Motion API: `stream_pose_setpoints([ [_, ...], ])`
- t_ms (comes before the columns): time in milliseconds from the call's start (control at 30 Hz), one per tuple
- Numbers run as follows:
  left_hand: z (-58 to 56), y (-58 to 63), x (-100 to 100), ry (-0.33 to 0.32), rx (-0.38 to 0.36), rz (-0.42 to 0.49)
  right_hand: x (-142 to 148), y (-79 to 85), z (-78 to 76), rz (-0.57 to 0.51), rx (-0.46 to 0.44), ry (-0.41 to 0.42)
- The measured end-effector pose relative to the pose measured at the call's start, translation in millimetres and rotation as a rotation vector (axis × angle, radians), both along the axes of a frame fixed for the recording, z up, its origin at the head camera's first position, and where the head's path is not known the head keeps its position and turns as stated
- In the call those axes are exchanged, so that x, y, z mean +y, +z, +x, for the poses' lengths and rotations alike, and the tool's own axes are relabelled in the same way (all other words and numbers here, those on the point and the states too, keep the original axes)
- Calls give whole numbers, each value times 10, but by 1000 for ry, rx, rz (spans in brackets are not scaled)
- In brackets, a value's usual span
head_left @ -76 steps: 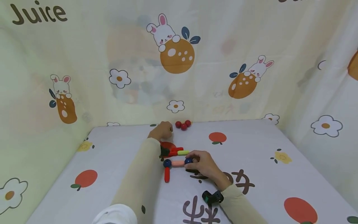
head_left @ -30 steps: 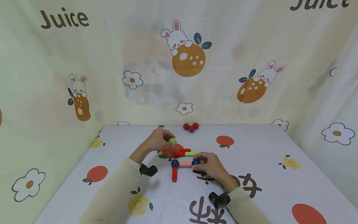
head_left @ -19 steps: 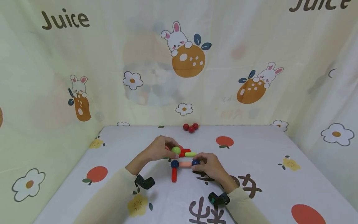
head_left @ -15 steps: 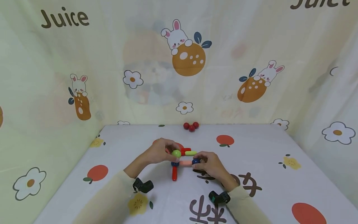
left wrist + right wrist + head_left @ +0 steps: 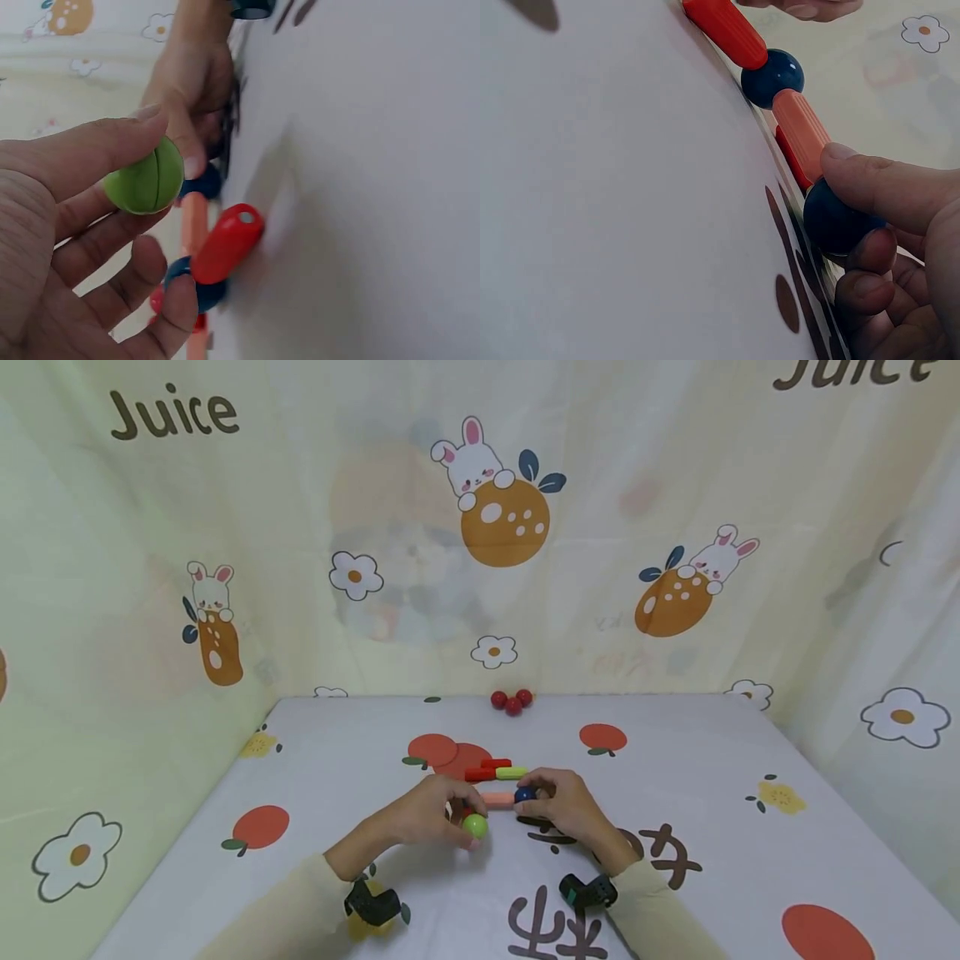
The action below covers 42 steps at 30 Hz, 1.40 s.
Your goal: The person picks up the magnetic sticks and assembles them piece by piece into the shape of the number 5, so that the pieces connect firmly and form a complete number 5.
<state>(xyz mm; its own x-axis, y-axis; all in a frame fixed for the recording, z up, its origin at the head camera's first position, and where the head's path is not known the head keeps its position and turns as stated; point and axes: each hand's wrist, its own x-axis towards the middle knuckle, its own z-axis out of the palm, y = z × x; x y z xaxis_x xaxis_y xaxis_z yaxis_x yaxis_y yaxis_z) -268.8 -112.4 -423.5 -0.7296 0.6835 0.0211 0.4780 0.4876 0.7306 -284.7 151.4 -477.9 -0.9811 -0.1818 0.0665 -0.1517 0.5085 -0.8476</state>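
Between thumb and fingers my left hand [image 5: 435,812] pinches a green ball [image 5: 146,180], held above the table beside a red stick [image 5: 229,241]. That stick joins a blue ball [image 5: 772,79], from which a pink stick [image 5: 801,133] runs to a second blue ball [image 5: 841,217]. My right hand [image 5: 562,802] grips this second ball between thumb and fingers. The red stick has a small metallic spot on its free end. In the head view, my left hand hides the first blue ball and most of the red stick.
Behind the joined pieces lie red sticks [image 5: 481,774] and a yellow-green stick [image 5: 512,772]. Three red balls [image 5: 513,705] sit near the table's back edge. A printed cloth curtain [image 5: 405,610] stands behind the patterned tabletop [image 5: 660,760].
My left hand came back from the far side with the green ball and moved toward me, over to the red stick's free end. The right hand keeps its grip on the blue ball.
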Motion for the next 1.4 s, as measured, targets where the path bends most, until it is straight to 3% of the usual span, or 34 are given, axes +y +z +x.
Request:
stream_pose_setpoints([
  [133, 38, -76, -9, -8, 18, -34, -2, -8, -1, -3, -6, 2],
  [300, 43, -128, -13, -29, -15, -94, -5, -13, -2, -1, -10, -11],
  [500, 41, -151, -8, -98, 15, -152, -5, -8, -2, 0, 2, -10],
  [800, 42, -165, -7, -150, 54, -128, -7, -19, -11, 7, 6, -20],
  [1400, 65, -168, -12, -137, 13, -105, -1, -18, -8, 11, 10, 0],
])
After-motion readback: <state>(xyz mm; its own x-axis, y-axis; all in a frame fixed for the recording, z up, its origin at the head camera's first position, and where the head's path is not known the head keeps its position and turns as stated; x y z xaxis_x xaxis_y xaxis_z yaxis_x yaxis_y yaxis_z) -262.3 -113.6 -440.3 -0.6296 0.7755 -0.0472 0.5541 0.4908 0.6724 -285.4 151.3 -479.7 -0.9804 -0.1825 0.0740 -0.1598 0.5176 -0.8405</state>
